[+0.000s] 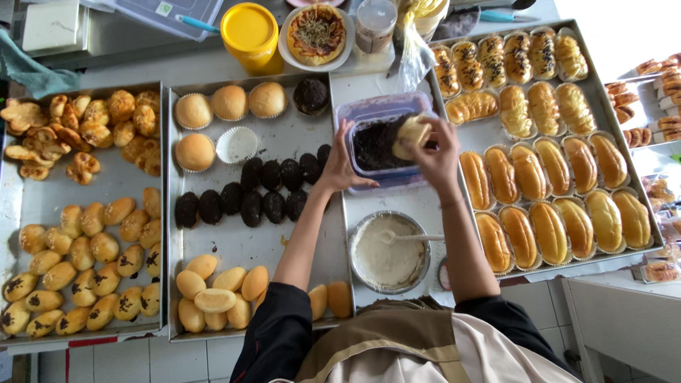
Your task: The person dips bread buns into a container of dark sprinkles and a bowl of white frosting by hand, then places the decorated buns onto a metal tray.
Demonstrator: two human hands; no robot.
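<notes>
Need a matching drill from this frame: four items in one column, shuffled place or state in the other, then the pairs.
Items:
1. right hand
2. left hand
3. metal bowl of white cream
4. yellow-lidded jar

Places or states:
A. at the top of the bench, beside a plate with a round pastry
B. holds a pale bun over the tub of dark crumbs
C. below the tub, with a spoon resting in it
D. fingers spread on the tub's left rim

Pairs: 1-B, 2-D, 3-C, 4-A
</notes>
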